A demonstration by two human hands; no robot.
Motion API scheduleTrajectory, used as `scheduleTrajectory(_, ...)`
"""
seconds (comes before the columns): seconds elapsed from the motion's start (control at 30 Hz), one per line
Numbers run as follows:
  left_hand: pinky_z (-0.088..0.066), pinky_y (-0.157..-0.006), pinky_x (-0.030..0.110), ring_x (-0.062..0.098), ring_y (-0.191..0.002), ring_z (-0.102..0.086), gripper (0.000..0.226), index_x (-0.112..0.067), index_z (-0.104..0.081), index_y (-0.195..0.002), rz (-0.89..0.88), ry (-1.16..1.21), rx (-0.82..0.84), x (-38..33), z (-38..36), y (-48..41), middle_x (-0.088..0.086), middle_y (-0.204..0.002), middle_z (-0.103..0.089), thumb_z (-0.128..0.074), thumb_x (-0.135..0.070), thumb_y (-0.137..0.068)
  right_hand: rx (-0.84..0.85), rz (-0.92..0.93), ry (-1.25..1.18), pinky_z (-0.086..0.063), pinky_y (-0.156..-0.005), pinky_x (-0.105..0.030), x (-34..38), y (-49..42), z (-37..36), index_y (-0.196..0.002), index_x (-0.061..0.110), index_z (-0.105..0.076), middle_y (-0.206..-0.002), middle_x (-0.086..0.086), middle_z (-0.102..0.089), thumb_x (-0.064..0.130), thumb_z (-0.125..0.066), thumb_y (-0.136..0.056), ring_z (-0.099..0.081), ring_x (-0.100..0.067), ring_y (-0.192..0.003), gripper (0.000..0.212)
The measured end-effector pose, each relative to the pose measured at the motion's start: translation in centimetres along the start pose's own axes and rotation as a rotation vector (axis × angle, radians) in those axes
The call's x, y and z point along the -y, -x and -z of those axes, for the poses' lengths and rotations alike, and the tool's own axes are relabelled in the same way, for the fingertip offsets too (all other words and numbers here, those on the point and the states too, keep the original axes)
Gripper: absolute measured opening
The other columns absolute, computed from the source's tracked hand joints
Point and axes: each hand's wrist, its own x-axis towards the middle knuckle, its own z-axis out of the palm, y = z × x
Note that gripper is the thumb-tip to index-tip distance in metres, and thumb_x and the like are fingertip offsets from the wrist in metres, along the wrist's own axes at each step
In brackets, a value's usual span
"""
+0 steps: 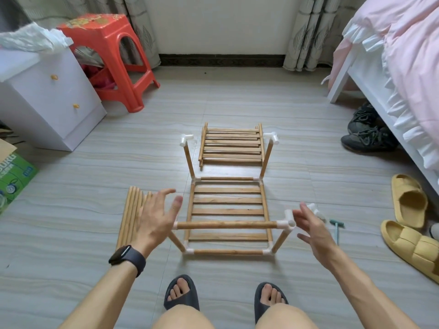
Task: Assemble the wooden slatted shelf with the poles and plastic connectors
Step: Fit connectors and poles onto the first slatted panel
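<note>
Shelf (228, 211) on floor btwn my hands: base tier framed, 4 uprights + near crossbar (226, 225) in, but 2nd slat panel (231, 146) & spare poles (133, 210) lie loose; left hand (156, 214), right hand (313, 231) fingers spread, holding nothing.

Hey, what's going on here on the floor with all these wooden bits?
A person is building a slatted shelf on the floor. The left hand and right hand are open either side of the half-built frame, holding nothing. The near uprights are joined by a crossbar through white connectors; the far uprights carry end connectors but no crossbar yet. Spare poles lie to the left, more slatted panels beyond.
</note>
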Motion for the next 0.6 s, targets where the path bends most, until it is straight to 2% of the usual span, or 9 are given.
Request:
scheduleTrajectory(0.07,-0.039,-0.105,0.043,0.021,-0.128,-0.049,0.071,-0.018,-0.045,-0.141,0.235,0.285,-0.05,1.3,1.5,-0.5,0.004,-0.139,-0.051,-0.032,-0.072,-0.096,-0.049,0.009,-0.071,-0.037,-0.102,-0.047,0.4,-0.4,1.2,-0.117,0.018,-0.064,-0.119,0.003,-0.07,0.095,-0.057,-0.052,-0.059,-0.011,-0.116,0.102)
scheduleTrajectory(0.1,-0.038,-0.108,0.043,0.023,-0.13,-0.048,0.073,-0.014,-0.043,-0.142,0.324,0.393,-0.07,1.7,2.1,-0.7,0.007,-0.142,-0.05,-0.032,-0.069,-0.096,-0.072,0.004,-0.101,-0.037,-0.104,-0.048,0.6,-0.6,1.6,-0.119,0.017,-0.063,-0.123,0.001,-0.069,0.092,-0.055,-0.06,-0.059,-0.013,-0.119,0.096)
scheduleTrajectory(0.17,-0.031,-0.117,0.046,0.027,-0.138,-0.043,0.073,-0.011,-0.04,-0.147,0.421,0.561,-0.107,2.2,2.4,-0.9,0.01,-0.15,-0.045,-0.031,-0.065,-0.098,-0.112,-0.017,-0.204,-0.034,-0.111,-0.05,0.6,-1.4,1.7,-0.125,0.014,-0.06,-0.132,-0.003,-0.064,0.072,-0.044,-0.089,-0.054,-0.018,-0.127,0.071)
scheduleTrajectory(0.23,-0.027,-0.119,0.049,0.028,-0.14,-0.041,0.065,-0.017,-0.033,-0.154,0.49,0.68,-0.084,1.5,1.0,-1.0,0.009,-0.152,-0.043,-0.028,-0.057,-0.104,-0.145,-0.032,-0.23,-0.03,-0.115,-0.052,-0.1,-2.3,-0.3,-0.132,0.009,-0.057,-0.139,-0.005,-0.057,0.059,-0.038,-0.1,-0.049,-0.02,-0.131,0.063)
scheduleTrajectory(0.27,-0.026,-0.118,0.051,0.028,-0.137,-0.044,0.063,-0.019,-0.032,-0.154,0.522,0.705,-0.046,1.1,-0.1,-1.0,0.008,-0.149,-0.047,-0.026,-0.056,-0.105,-0.142,-0.033,-0.196,-0.032,-0.114,-0.051,-0.6,-2.5,-1.8,-0.128,0.007,-0.06,-0.137,-0.005,-0.057,0.055,-0.039,-0.101,-0.048,-0.021,-0.129,0.059)
scheduleTrajectory(0.33,-0.027,-0.116,0.054,0.028,-0.128,-0.053,0.06,-0.017,-0.039,-0.149,0.574,0.735,0.039,0.5,-2.2,-1.0,0.004,-0.132,-0.064,-0.028,-0.056,-0.105,-0.172,-0.011,-0.138,-0.044,-0.096,-0.04,-1.8,-2.8,-4.3,-0.112,0.006,-0.07,-0.125,-0.009,-0.064,0.041,-0.051,-0.1,-0.055,-0.022,-0.119,0.041)
scheduleTrajectory(0.4,-0.033,-0.107,0.048,0.026,-0.119,-0.059,0.055,-0.015,-0.044,-0.144,0.583,0.745,0.046,0.8,-3.1,-1.3,0.002,-0.118,-0.071,-0.032,-0.052,-0.106,-0.182,0.0,-0.12,-0.045,-0.081,-0.033,-2.6,-3.3,-5.1,-0.109,0.011,-0.072,-0.118,-0.009,-0.067,0.032,-0.057,-0.098,-0.059,-0.023,-0.114,0.028)
scheduleTrajectory(0.5,-0.04,-0.096,0.042,0.023,-0.104,-0.068,0.045,-0.015,-0.046,-0.14,0.592,0.742,0.067,1.0,-2.8,-1.6,0.004,-0.11,-0.074,-0.033,-0.043,-0.108,-0.162,-0.013,-0.093,-0.042,-0.087,-0.035,-3.0,-4.6,-4.5,-0.113,0.019,-0.069,-0.12,-0.003,-0.067,0.033,-0.064,-0.094,-0.058,-0.022,-0.12,0.024)
scheduleTrajectory(0.6,-0.045,-0.085,0.04,0.027,-0.098,-0.072,0.038,-0.016,-0.048,-0.136,0.608,0.762,0.111,0.7,-2.6,-1.7,0.006,-0.105,-0.076,-0.034,-0.038,-0.109,-0.233,-0.007,-0.072,-0.043,-0.085,-0.034,-2.8,-5.2,-4.7,-0.11,0.022,-0.069,-0.116,-0.002,-0.067,0.032,-0.07,-0.089,-0.059,-0.023,-0.116,0.023)
